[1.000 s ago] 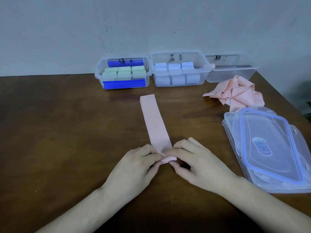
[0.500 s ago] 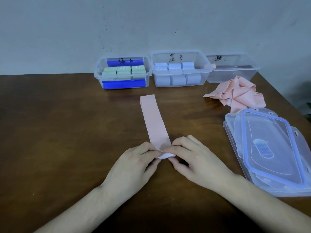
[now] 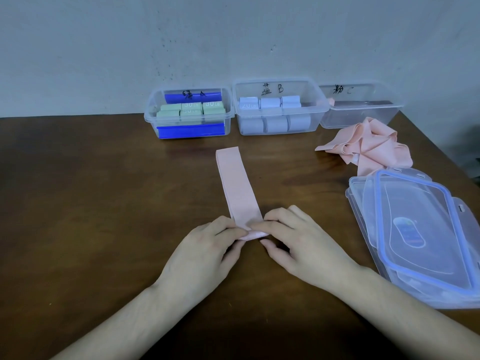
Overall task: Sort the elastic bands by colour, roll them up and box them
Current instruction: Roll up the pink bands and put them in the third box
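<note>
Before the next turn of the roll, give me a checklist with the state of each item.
1. Both hands on the roll: left hand and right hand pinch the near end of the pink band: ok.
2. Unrolled length lies flat and straight: ok.
3. Roll edges even: hidden by fingers, cannot tell.
4. Box marked C open to receive it: ok.
5. Path ahead of the roll free: ok.
6. Remaining pink bands rolled: still a loose pile, not ok.

pink band [image 3: 237, 183] flat, near end rolled
</note>
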The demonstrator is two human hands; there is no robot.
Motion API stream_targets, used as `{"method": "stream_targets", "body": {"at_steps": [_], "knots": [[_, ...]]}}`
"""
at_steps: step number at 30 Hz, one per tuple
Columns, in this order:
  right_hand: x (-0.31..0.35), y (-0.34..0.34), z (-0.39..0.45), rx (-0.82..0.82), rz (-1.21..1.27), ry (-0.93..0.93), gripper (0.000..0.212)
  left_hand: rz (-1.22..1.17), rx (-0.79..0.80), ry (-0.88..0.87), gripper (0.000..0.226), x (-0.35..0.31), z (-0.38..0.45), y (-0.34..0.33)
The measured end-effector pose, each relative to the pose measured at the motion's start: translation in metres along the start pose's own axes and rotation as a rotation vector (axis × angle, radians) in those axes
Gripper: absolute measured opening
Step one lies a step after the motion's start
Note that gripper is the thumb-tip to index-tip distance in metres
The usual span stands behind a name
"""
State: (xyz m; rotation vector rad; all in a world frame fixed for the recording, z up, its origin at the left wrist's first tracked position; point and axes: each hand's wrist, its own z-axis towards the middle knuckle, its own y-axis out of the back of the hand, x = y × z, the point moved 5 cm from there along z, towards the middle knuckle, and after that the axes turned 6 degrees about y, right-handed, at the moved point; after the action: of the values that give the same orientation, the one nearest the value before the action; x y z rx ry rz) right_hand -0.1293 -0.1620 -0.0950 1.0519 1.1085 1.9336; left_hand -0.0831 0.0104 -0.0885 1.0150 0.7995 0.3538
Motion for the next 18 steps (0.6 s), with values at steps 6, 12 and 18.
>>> {"method": "stream_targets", "body": {"at_steps": [6,12,18], "knots": [[-0.003,-0.001,0.008,-0.019,-0.034,0.017,0.026,-0.025,0.005,0.075,0.024,0.003,0.005,0.002],[-0.006,-0.005,0.011,-0.005,-0.044,-0.041,0.031,0.032,0.002,0.025,0.021,0.004,0.007,0.003],[-0.009,-0.004,0.017,-0.023,-0.016,-0.065,0.030,0.088,-0.018,0.057,0.019,0.009,0.014,0.003]]}}
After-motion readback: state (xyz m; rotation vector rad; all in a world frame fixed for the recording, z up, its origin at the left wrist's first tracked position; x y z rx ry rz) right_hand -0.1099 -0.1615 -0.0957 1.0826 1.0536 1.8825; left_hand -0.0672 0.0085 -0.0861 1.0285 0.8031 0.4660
